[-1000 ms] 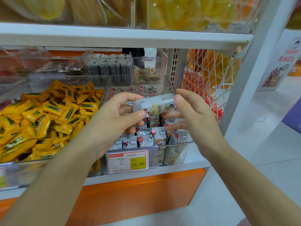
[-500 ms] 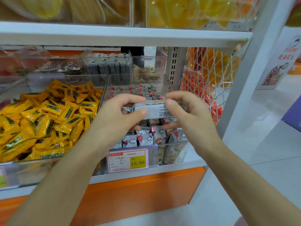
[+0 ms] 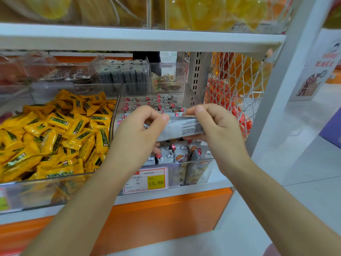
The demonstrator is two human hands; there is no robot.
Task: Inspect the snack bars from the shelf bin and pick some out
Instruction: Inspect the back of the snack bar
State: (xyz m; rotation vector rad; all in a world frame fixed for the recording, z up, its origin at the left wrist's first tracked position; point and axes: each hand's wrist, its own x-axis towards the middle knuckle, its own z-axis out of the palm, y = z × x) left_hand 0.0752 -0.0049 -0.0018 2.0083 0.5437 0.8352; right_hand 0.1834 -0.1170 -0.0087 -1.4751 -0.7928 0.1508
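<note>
Fingers (image 3: 159, 120) of the left hand (image 3: 137, 133) pinch the left end of a grey-white snack bar (image 3: 181, 128), thumb on the near face and the other fingers curled behind it. The right hand (image 3: 219, 130) pinches the right end the same way, thumb tip pressed on the wrapper's top edge. The bar lies roughly level between the two hands, its back side turned toward the camera — small lines of black print show on the wrapper, too fine to read.

The bar is held in the air just above the clear plastic shelf bin (image 3: 195, 170), which is filled with more grey-white wrapped bars (image 3: 177, 150) printed with clouds and a cartoon figure. A price label (image 3: 146, 180) marked 15.80 on a yellow patch sits on the bin's front wall. Just beside it on the left, a second clear bin (image 3: 24, 193) holds a heap of yellow wrapped candies (image 3: 55, 133) with dark green labels. Behind these stand further clear bins — one with dark grey packets (image 3: 125, 74), one with mixed coloured sweets (image 3: 167, 84).

Both bins rest on a white shelf (image 3: 217, 183) with an orange panel (image 3: 166, 215) below it. At the right end of the unit hangs a white net (image 3: 238, 84) holding orange items. A second white shelf (image 3: 147, 41) runs above, carrying bins of yellow goods.
</note>
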